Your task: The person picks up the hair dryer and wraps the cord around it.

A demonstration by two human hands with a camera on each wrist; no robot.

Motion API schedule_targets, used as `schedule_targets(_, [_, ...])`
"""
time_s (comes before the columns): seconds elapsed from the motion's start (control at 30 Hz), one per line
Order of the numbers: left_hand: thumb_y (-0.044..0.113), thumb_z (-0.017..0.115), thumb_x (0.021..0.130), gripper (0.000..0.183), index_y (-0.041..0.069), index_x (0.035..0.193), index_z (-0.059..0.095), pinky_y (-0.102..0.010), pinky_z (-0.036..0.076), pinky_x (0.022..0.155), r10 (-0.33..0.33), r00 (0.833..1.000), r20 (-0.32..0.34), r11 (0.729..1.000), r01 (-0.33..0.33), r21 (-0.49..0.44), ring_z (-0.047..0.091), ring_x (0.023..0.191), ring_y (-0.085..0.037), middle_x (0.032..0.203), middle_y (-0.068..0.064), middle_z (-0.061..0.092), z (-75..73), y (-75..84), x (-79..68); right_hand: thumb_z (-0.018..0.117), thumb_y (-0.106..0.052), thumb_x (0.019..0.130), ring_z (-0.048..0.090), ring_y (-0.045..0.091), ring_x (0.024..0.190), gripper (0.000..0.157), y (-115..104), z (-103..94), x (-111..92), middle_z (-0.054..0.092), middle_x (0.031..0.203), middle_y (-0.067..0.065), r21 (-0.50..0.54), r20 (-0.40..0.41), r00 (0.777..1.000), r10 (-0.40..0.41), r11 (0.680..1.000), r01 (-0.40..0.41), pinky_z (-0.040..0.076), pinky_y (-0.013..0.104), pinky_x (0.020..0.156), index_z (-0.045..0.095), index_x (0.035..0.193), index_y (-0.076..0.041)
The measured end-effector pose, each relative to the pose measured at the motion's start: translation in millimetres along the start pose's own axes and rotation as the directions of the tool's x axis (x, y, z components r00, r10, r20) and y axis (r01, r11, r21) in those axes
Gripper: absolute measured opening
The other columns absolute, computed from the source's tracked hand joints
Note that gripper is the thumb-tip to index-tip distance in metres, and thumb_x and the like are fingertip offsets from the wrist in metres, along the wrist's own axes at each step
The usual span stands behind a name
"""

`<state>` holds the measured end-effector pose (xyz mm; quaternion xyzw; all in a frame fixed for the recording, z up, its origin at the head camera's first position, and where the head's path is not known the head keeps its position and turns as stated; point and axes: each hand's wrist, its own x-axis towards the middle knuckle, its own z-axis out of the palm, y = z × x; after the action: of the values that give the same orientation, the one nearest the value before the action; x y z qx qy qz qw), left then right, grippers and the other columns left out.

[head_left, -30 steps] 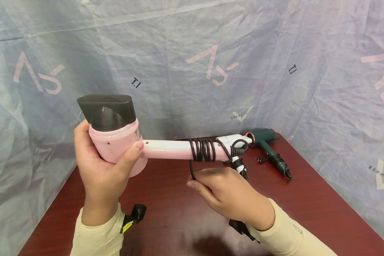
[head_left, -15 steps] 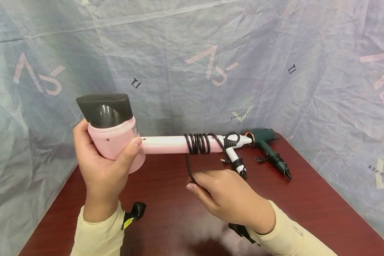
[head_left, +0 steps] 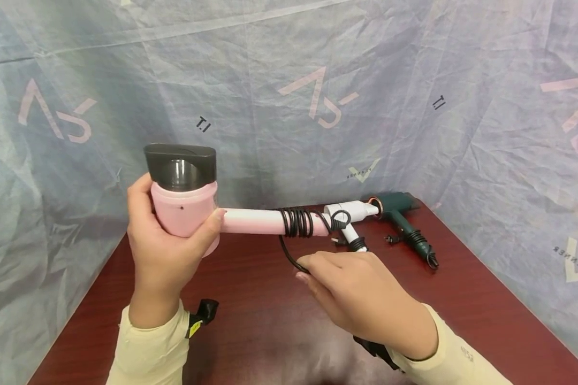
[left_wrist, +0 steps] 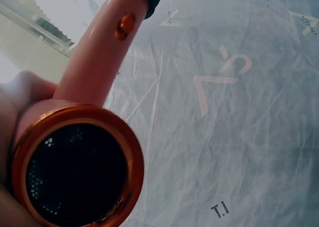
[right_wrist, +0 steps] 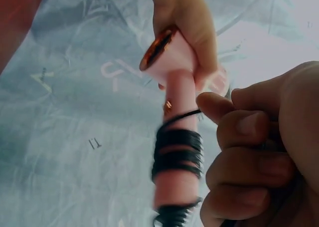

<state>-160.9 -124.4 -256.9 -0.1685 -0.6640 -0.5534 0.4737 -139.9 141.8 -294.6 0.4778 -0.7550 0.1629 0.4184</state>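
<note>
A pink hair dryer with a dark concentrator nozzle is held up over the table, its handle pointing right. My left hand grips it round the barrel, thumb near the handle's base. The copper-rimmed rear grille shows in the left wrist view. Several turns of black cord wrap the handle. From them a length runs down to my right hand, which pinches it between thumb and forefinger. In the right wrist view the other fingers are curled in, with more cord passing below them.
Behind the handle's end, a white hair dryer lies on the dark red table, its nozzle at a dark green hair dryer. Both have cords wound on their handles. Grey printed sheeting hangs round the table.
The pink dryer and my left hand have shifted right, and the dryer has turned slightly. My right hand has moved right, drawing the cord's loose length out at more of a slant.
</note>
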Motion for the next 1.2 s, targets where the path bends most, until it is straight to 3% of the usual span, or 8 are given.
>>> schedule_targets(0.17, [-0.002,0.087,0.064,0.078,-0.001,0.136,0.056,-0.024,0.048,0.088,0.050,0.996,0.067,0.996,-0.055,0.073,0.061,0.096,-0.015,0.113,-0.001,0.067,1.5,8.9,-2.0,0.055,-0.021,0.107,0.052,0.002,0.059,0.022,6.1,-5.3,6.5,0.062,0.075,-0.007,0.054,-0.134,0.990,-0.043,0.997,0.051,0.049,0.022,0.056,0.071,0.101,-0.007])
schedule_targets(0.33, [0.000,0.086,0.062,0.077,-0.002,0.134,0.058,-0.021,0.048,0.088,0.071,0.991,0.112,0.988,-0.085,0.128,0.061,0.094,-0.011,0.108,-0.003,0.069,0.7,15.0,-2.9,0.061,-0.021,0.105,0.050,0.002,0.060,0.019,13.5,-10.5,10.7,0.066,0.076,-0.008,0.083,-0.189,0.980,-0.055,0.994,0.072,0.047,0.020,0.057,0.074,0.102,-0.009])
schedule_targets(0.53, [-0.001,0.086,0.061,0.078,0.001,0.135,0.059,-0.020,0.048,0.085,0.095,0.971,0.221,0.982,-0.128,0.141,0.061,0.092,-0.009,0.108,-0.008,0.069,-4.6,15.8,-2.2,0.065,-0.031,0.103,0.041,0.000,0.058,0.021,24.5,-12.2,9.0,0.057,0.070,-0.013,0.101,-0.185,0.982,-0.023,0.994,0.042,0.036,0.015,0.056,0.073,0.093,-0.013])
schedule_targets(0.77, [0.003,0.088,0.059,0.080,-0.001,0.133,0.059,-0.019,0.048,0.087,0.151,0.938,0.313,0.975,-0.194,0.110,0.062,0.095,-0.010,0.108,-0.007,0.071,-8.6,15.0,-2.9,0.069,-0.031,0.101,0.042,-0.002,0.059,0.020,32.1,-7.3,6.0,0.055,0.070,-0.013,0.143,-0.159,0.987,-0.029,0.988,0.052,0.037,0.013,0.056,0.071,0.093,-0.013])
schedule_targets(1.03, [-0.001,0.088,0.057,0.080,-0.004,0.131,0.058,-0.021,0.051,0.090,0.196,0.905,0.377,0.976,-0.217,0.012,0.064,0.099,-0.012,0.111,-0.008,0.072,-9.8,19.9,-0.7,0.074,-0.030,0.097,0.043,-0.004,0.061,0.014,40.8,-2.0,2.9,0.059,0.077,-0.015,0.234,-0.097,0.995,0.016,0.972,0.007,0.036,0.011,0.058,0.072,0.096,-0.016])
schedule_targets(1.2, [-0.010,0.088,0.053,0.082,-0.009,0.129,0.056,-0.026,0.052,0.091,0.206,0.898,0.389,0.978,-0.176,-0.112,0.064,0.101,-0.017,0.110,-0.009,0.071,-9.7,21.3,1.0,0.075,-0.024,0.096,0.044,-0.004,0.065,0.008,47.5,1.3,1.3,0.060,0.082,-0.015,0.315,-0.052,0.998,0.038,0.949,-0.019,0.038,0.012,0.060,0.071,0.099,-0.018])
